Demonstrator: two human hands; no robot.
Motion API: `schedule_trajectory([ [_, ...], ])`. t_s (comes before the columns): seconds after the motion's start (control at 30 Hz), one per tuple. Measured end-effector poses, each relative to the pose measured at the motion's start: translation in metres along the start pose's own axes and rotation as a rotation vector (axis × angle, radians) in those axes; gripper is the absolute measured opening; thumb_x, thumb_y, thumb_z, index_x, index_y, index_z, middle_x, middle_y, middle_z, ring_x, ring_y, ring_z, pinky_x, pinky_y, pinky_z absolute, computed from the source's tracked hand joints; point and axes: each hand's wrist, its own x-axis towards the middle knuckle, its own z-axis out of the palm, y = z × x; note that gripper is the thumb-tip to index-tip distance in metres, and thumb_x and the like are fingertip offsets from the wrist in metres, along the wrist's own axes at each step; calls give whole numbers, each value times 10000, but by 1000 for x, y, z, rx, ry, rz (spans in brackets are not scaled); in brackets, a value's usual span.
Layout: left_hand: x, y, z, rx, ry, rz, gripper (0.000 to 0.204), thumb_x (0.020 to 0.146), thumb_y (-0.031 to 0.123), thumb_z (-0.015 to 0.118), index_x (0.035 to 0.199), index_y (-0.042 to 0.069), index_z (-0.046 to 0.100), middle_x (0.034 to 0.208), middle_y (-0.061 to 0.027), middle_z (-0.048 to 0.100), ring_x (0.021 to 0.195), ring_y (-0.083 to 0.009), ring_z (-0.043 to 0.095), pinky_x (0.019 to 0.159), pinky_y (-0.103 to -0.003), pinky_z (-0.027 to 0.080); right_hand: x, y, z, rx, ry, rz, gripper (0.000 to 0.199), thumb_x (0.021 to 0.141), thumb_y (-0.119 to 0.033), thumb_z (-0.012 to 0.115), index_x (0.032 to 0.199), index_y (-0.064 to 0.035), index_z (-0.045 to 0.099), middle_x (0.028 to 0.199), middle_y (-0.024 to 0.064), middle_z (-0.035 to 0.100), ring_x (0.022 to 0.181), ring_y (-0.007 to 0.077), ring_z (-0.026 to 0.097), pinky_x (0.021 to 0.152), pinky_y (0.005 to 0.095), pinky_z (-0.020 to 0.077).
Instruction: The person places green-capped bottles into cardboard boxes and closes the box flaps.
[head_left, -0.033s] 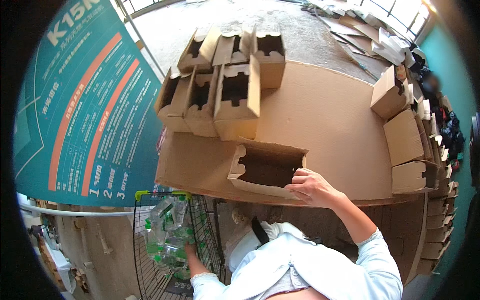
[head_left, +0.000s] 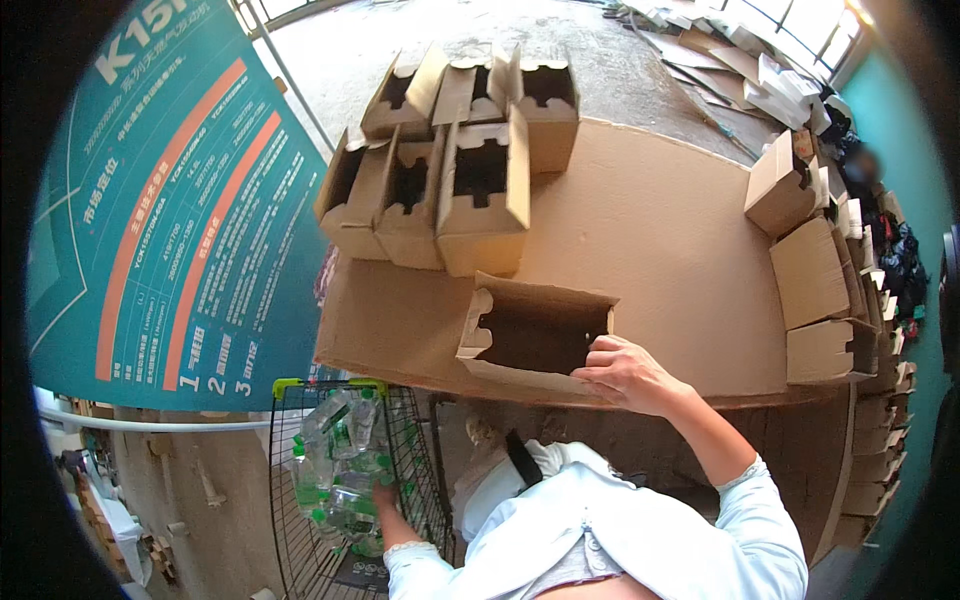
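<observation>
Cardboard covers the table [head_left: 640, 250] in the head view. An open carton [head_left: 535, 335] lies near its front edge, mouth facing up, long axis running from 9 to 3 o'clock. The right hand [head_left: 625, 375] rests on the carton's right end at 3 o'clock, fingers curled over its rim. At 7 o'clock from the carton, below the table edge, the left hand [head_left: 383, 495] reaches into a wire basket [head_left: 290, 480], closed around one of the clear plastic bottles [head_left: 340, 450] with green caps. More open cartons [head_left: 450, 160] stand at 11 o'clock.
</observation>
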Motion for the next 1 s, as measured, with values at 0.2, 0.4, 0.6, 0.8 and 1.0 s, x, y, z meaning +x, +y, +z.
schedule_trajectory([
  [0.2, 6, 91, -14, 199, 210, 243, 864, 732, 420, 753, 1384, -38, 419, 1382, -252, 479, 1277, -407, 454, 1053, -481, 376, 14, -20, 8, -237, -73, 79, 218, 709, -121, 761, 920, -92, 714, 899, 44, 618, 944, 239, 545, 912, 349, 483],
  [0.4, 95, 103, 3, 262, -348, 292, 839, 741, 437, 775, 1340, -51, 449, 1355, -242, 497, 1208, -419, 505, 1027, -493, 415, 27, -44, 4, -240, -119, 250, 132, 742, -119, 746, 859, -66, 714, 876, 56, 629, 945, 250, 558, 942, 372, 478],
  [0.6, 61, 137, 18, 400, -309, 288, 706, 738, 365, 780, 1225, -75, 519, 1238, -250, 567, 1150, -420, 539, 1026, -486, 417, 23, -53, 8, -278, -132, 318, 95, 697, -80, 729, 762, -42, 669, 839, 68, 625, 940, 258, 559, 929, 368, 484],
  [0.8, 51, 81, 50, 185, 216, 507, 662, 763, 264, 774, 1248, -104, 514, 1310, -273, 541, 1100, -397, 581, 1001, -484, 442, 22, -50, 13, -272, -69, 296, 93, 690, -64, 727, 759, -48, 666, 836, 65, 624, 951, 260, 556, 923, 366, 487],
  [1.0, -20, 132, -86, -478, 115, 298, 751, 832, 281, 732, 1417, -33, 383, 1417, -208, 472, 1195, -312, 549, 974, -452, 473, 14, -43, 12, -241, -55, 286, 117, 679, -72, 740, 769, -51, 669, 855, 60, 639, 1009, 257, 546, 920, 364, 485],
])
